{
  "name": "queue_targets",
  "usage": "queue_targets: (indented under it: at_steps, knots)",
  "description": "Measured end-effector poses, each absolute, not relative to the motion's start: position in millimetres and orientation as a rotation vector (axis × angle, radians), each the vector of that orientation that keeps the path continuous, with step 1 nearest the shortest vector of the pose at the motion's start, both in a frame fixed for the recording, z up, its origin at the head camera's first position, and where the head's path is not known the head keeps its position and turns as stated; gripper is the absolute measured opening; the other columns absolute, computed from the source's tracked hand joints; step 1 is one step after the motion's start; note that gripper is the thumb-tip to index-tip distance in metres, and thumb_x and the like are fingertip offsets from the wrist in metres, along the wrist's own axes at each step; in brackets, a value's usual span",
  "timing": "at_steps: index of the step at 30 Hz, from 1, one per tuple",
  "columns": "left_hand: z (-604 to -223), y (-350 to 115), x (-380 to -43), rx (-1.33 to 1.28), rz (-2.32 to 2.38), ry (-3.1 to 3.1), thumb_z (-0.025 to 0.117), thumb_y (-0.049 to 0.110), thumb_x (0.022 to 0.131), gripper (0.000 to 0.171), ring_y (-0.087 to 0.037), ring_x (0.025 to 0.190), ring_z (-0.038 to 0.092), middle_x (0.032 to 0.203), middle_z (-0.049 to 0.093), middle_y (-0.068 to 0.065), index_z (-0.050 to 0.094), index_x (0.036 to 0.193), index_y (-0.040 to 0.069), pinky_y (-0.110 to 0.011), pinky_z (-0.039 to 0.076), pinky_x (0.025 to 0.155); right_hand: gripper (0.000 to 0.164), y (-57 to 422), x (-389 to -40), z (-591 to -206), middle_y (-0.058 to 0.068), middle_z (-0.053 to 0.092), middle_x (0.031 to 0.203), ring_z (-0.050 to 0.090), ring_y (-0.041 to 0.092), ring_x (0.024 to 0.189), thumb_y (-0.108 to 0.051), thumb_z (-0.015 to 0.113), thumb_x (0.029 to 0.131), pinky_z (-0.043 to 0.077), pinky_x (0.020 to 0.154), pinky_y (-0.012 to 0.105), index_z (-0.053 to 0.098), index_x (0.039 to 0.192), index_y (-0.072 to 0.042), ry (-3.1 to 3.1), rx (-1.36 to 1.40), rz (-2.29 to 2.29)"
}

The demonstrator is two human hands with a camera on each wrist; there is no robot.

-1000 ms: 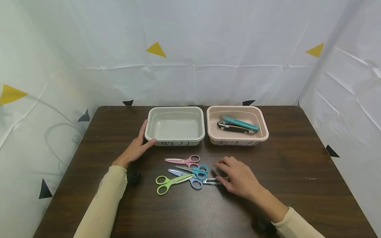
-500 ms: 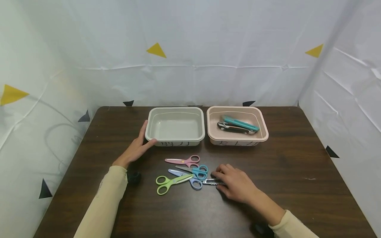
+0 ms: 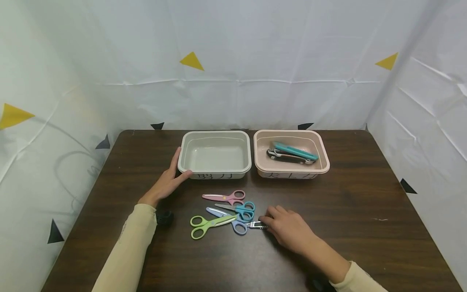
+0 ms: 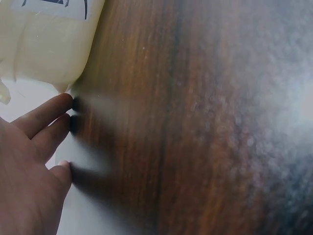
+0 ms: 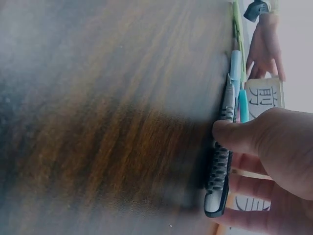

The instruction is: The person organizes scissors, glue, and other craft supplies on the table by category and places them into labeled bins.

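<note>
My right hand (image 3: 289, 228) pinches a utility knife (image 5: 218, 169) between thumb and fingers, low over the table. In the head view only the knife's silver front end shows, against the lilac scissors (image 3: 239, 228). My left hand (image 3: 163, 184) is spread at the left front corner of the pale grey bin (image 3: 215, 176), thumb and forefinger straight along its sides. Just left of the knife lie blue scissors (image 3: 245, 211), pink scissors (image 3: 220, 197) and green scissors (image 3: 208, 224); the green, lilac and blue pairs overlap.
To the right of the grey bin stands a pink bin (image 3: 260, 164). It holds a teal utility knife (image 3: 295, 151) and dark-handled cutters (image 3: 288, 157). Both bins carry written labels on their fronts. White sheeting (image 3: 233, 101) surrounds the dark wooden table (image 3: 346, 219).
My right hand has come down onto the utility knife and taken hold of it. The knife's front end has shifted slightly, and the lilac scissors moved a little. My left hand stays put.
</note>
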State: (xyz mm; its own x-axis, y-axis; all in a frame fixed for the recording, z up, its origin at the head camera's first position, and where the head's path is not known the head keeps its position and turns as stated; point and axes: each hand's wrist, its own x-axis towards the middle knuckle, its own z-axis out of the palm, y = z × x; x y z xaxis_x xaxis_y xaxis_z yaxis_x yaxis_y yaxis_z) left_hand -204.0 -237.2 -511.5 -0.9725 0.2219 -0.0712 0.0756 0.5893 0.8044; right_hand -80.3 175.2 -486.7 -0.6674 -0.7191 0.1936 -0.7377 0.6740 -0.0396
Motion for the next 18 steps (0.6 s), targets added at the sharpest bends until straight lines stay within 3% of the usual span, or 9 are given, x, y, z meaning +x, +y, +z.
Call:
queue_targets:
  at_steps: [9,18]
  knots:
    - [-511,-238,-203,0.259,1.344,2.659,0.057,0.055,0.094,0.087,-0.042,0.14,0.029,0.163,0.014,-0.005,-0.013,0.147,0.059,-0.07,0.025,0.103,0.021,180,-73,-482,-0.003,0.054,0.086,0.055,0.017,0.076,-0.009,0.07,0.083,0.045,0.053,0.032,0.072,0.102,-0.018,-2.709,1.196,0.094]
    - [-511,-238,-204,0.267,1.348,2.653,0.057,0.055,0.094,0.087,-0.042,0.142,0.027,0.163,0.012,-0.002,-0.013,0.147,0.06,-0.071,0.024,0.103,0.026,191,-79,-456,-0.006,0.051,0.081,0.057,0.015,0.074,-0.011,0.081,0.076,0.045,0.052,0.03,0.072,0.098,-0.021,-2.798,1.188,0.148]
